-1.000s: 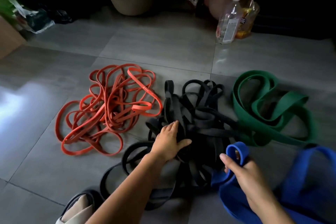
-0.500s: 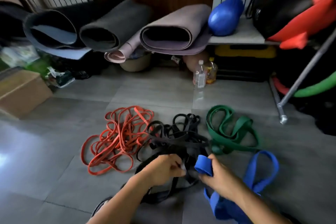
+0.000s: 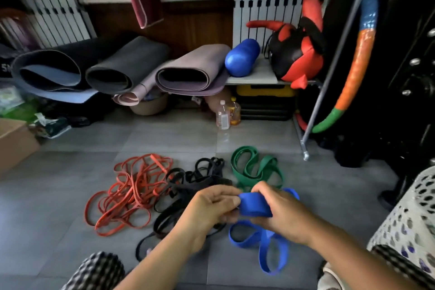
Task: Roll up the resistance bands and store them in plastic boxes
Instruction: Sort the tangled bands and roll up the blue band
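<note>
- Wide blue rubber resistance band [image 3: 253, 206]: the rolled end is held above the grey tiled floor [image 3: 58, 207], and the loose loops trail down onto it.
- Left hand [image 3: 211, 205] pinches the roll's left edge.
- Right hand [image 3: 280, 213] curls round its right side.
- Tangled black bands [image 3: 188, 181] lie just left of the blue band, and thin orange-red bands [image 3: 131, 190] farther left.
- A folded green band [image 3: 254, 169] lies behind it.
- A white perforated plastic basket [image 3: 409, 214] stands to its right.

Grey tiled floor [image 3: 70, 195] bears orange bands [image 3: 131, 193], black bands [image 3: 188, 181], green bands [image 3: 254, 169].

rolled mats [image 3: 117, 73] at back | blue roller [image 3: 242, 57] on shelf | two bottles [image 3: 223, 117] on floor | cardboard box [image 3: 14, 141] left
</note>
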The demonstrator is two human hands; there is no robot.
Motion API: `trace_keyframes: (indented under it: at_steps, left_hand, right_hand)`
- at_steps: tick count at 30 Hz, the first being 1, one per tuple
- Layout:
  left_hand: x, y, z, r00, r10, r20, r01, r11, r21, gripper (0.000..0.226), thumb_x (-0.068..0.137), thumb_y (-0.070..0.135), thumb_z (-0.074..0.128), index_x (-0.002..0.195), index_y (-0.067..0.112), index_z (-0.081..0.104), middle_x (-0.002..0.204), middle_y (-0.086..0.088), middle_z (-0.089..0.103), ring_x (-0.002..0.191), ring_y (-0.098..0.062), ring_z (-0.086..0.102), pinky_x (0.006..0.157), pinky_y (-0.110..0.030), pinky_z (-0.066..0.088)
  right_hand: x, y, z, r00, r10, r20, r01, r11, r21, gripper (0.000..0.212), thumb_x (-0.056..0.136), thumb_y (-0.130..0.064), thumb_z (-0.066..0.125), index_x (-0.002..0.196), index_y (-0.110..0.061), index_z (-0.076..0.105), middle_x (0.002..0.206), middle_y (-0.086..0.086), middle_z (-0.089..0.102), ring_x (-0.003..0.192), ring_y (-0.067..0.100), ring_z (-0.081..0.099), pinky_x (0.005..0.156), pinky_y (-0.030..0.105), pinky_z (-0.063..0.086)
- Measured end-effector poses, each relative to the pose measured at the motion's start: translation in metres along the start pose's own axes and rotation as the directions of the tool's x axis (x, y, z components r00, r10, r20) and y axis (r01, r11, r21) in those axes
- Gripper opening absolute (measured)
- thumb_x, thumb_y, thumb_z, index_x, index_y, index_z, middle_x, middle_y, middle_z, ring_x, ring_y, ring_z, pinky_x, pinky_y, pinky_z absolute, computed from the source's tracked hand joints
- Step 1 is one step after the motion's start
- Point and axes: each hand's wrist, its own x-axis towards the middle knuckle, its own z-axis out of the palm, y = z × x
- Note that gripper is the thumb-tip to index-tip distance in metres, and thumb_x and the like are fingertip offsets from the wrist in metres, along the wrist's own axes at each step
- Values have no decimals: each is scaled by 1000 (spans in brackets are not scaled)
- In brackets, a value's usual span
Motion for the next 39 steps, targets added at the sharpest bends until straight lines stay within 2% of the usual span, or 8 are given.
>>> trace_keyframes:
  at_steps: [4, 9, 13, 16, 25, 29, 33, 39]
  left_hand:
    - [10, -10, 0, 998, -53, -44, 53, 999, 8, 11, 83, -1, 61, 81, 10, 59, 65, -4, 59, 55, -13, 53, 53, -20, 45]
    - [21, -3, -7, 988, -149, -29, 133, 941, -311, 14, 81, -5, 58, 80, 8, 54, 65, -5, 60, 51, -10, 57, 47, -19, 46]
    - [33, 5, -12, 993, -120, 18, 116, 888, -445, 24, 68, 2, 71, 83, 7, 54, 66, -4, 63, 53, -11, 59, 49, -20, 48]
    - [39, 5, -14, 994, -107, -30, 83, 898, -433, 25, 63, 7, 66, 85, 8, 54, 66, -3, 64, 56, -11, 61, 53, -20, 50]
    - [40, -3, -20, 993, -69, 101, 119, 717, -687, 28, 59, 13, 83, 82, 6, 68, 81, -12, 67, 66, -18, 66, 63, -25, 56]
    - [41, -4, -20, 986, -3, -169, -25, 987, -161, 19, 77, 13, 72, 85, 18, 57, 76, -2, 64, 65, -13, 57, 64, -31, 46]
    - [38, -3, -19, 883, 418, -214, -270, 824, 498, 17, 79, 2, 68, 83, 19, 66, 77, 5, 55, 67, 0, 53, 67, -10, 42]
    - [34, 18, -26, 995, 99, 30, -104, 951, 291, 44, 68, -5, 75, 95, 27, 64, 83, 2, 59, 66, -3, 60, 71, -13, 51]
  right_hand:
    - [1, 5, 18, 1000, -17, 5, 16, 998, 58, 38, 86, -32, 61, 116, -21, 41, 100, -12, 46, 96, 9, 49, 76, 20, 34]
    - [8, 10, 18, 999, 2, -33, 10, 936, 353, 45, 74, -32, 75, 100, -42, 41, 100, -25, 50, 94, -4, 49, 79, 10, 38]
    - [21, 17, 12, 983, 15, -186, 73, 885, 461, 55, 55, -78, 62, 100, -48, 51, 104, -22, 60, 99, -4, 56, 84, 9, 40]
    - [30, 16, 17, 972, -3, -237, 114, 883, 456, 52, 61, -81, 52, 103, -50, 51, 107, -22, 59, 101, -2, 56, 87, 13, 42]
    - [44, 10, 25, 967, -40, -252, 158, 869, 469, 77, 68, -74, 51, 121, -18, 60, 113, -14, 64, 107, -3, 56, 93, 15, 42]
    - [45, 13, 21, 961, -17, -275, 133, 903, 409, 66, 71, -61, 50, 116, -14, 62, 99, -17, 61, 96, -1, 55, 83, 11, 42]
    - [44, 16, 17, 977, -15, -213, 96, 922, 374, 51, 79, -53, 61, 113, -15, 62, 93, -6, 59, 88, 6, 54, 79, 23, 44]
    - [44, 16, 2, 988, -14, -153, 90, 860, 502, 25, 69, -44, 62, 93, -42, 57, 93, -6, 62, 88, 6, 57, 81, 22, 44]
